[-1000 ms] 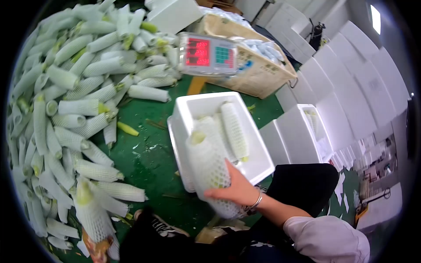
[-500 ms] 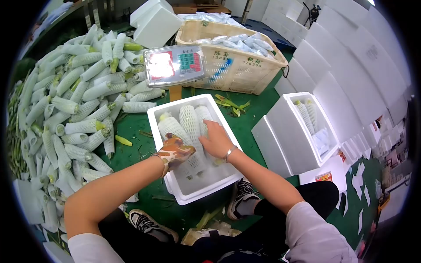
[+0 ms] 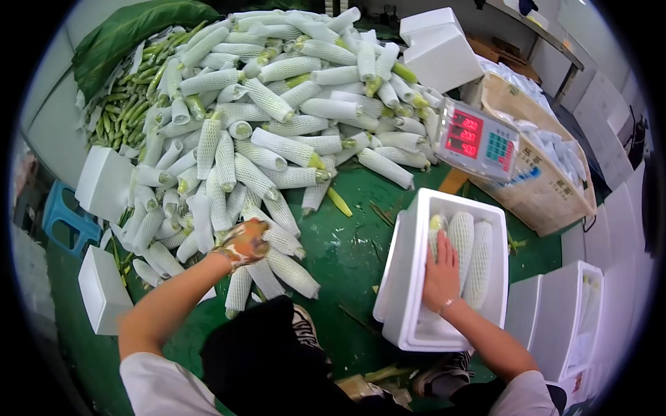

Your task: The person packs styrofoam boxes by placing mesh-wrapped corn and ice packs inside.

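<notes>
My left hand (image 3: 243, 243), in an orange-and-brown patterned glove, is over the lower edge of a big pile of net-wrapped ears, apparently corn (image 3: 284, 145). Its fingers are curled, and what lies under them is hidden. My right hand (image 3: 442, 277) is bare, with a bracelet at the wrist. Its fingers stretch flat along the left side inside a white foam box (image 3: 411, 305), touching a wrapped ear there. More wrapped ears (image 3: 479, 267) lie lengthwise in the box beside the hand.
A scale display (image 3: 479, 139) with red digits stands behind the box. Beyond it is a plastic crate (image 3: 510, 194) of white packs. More foam boxes (image 3: 555, 312) stand right. At left are a blue stool (image 3: 69, 215), foam pieces (image 3: 104, 291) and unwrapped green stalks (image 3: 125, 111).
My view has swung left. My left hand has moved out of the foam box to the pile. My right hand stays in the box, now with its fingers laid flat.
</notes>
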`<state>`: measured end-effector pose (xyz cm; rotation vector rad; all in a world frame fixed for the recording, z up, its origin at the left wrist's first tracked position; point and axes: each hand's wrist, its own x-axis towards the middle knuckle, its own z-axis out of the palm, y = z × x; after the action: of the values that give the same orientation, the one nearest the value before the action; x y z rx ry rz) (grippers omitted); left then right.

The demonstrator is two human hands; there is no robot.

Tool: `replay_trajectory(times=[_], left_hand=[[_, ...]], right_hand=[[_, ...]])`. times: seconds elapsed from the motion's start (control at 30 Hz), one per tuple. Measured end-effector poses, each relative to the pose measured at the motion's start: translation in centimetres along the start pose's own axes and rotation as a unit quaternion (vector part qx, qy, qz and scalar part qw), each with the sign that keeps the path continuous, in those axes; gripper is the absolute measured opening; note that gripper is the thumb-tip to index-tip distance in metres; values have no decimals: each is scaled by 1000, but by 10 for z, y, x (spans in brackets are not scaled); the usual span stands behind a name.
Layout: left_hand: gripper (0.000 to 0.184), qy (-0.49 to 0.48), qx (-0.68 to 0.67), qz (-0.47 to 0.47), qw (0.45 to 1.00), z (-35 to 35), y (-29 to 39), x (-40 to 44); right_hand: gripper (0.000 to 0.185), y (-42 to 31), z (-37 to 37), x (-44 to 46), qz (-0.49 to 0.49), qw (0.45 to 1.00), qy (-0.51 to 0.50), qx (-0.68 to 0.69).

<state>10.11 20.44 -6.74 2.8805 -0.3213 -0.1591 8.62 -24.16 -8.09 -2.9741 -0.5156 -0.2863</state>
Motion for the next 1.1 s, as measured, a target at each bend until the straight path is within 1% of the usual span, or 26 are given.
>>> replay_trajectory(times=[0.07,0.1,0.13,0.17,0.2,0.23,0.27,0.3,0.33,0.4,0.47,0.5,0.53,0.57,0.6,0.63,0.67,0.73,0.77,0.83,0.87,0.9,0.97,1.03,1.07,1.1], left_hand=[[44,-27,39,-130,990,16,-73,6],[46,75,35,-159,984,32,-121,9],[48,175,28,-190,966,50,-168,13],[50,222,69,-225,946,61,-212,23],[52,267,113,-259,921,61,-245,38],[55,294,85,-289,907,42,-257,53],[58,314,59,-317,893,20,-265,71],[60,346,65,-321,879,6,-276,95],[61,378,65,-324,865,-2,-287,122],[63,426,96,-309,845,-1,-313,171],[75,315,-55,-408,855,-23,-307,175],[81,257,-132,-441,850,-31,-299,190],[78,345,-32,-429,834,37,-433,235],[75,421,76,-335,840,47,-455,236],[73,485,203,-249,813,56,-475,238],[71,477,155,-218,837,40,-458,230],[70,473,59,-173,862,26,-433,229],[70,462,-119,-45,878,-15,-355,224],[71,438,-192,29,878,-35,-310,219],[74,356,-305,178,865,-58,-207,201],[76,309,-339,252,852,-65,-150,186],[79,252,-364,325,836,-68,-93,173],[65,106,-437,360,818,-72,22,129],[51,-68,-533,364,761,-61,130,89],[45,-155,-588,346,715,-52,178,70],[40,-237,-642,315,657,-44,217,53]], right_hand=[[57,3,-8,3,-9,1000,-15,23],[58,6,-18,6,2,997,-34,62],[57,13,-33,12,63,982,-55,167],[56,19,-49,15,122,952,-79,269],[49,24,-63,19,120,962,-5,245],[41,18,-87,28,94,971,53,215],[32,11,-105,40,95,970,83,206],[24,8,-113,49,119,959,97,240],[16,7,-118,56,162,940,82,290],[11,6,-112,62,201,894,60,397],[8,-11,-108,63,233,875,20,424],[7,-12,-102,57,223,877,9,426],[5,-18,-101,51,233,889,-19,395],[5,-26,-103,46,197,920,-34,338],[6,-36,-112,45,169,937,-54,303],[8,-45,-119,41,171,934,-68,307],[10,-49,-124,33,169,934,-66,307],[14,-52,-136,24,144,935,-92,312],[19,-52,-137,22,122,933,-102,324],[38,-74,-146,25,107,922,-132,347],[53,-75,-148,27,62,922,-123,363],[61,-78,-152,29,47,925,-88,367],[74,-80,-156,22,37,917,-36,395],[84,-79,-163,4,57,896,-14,441],[88,-80,-174,-12,182,850,-135,475],[86,-78,-173,-27,220,793,-106,558]])
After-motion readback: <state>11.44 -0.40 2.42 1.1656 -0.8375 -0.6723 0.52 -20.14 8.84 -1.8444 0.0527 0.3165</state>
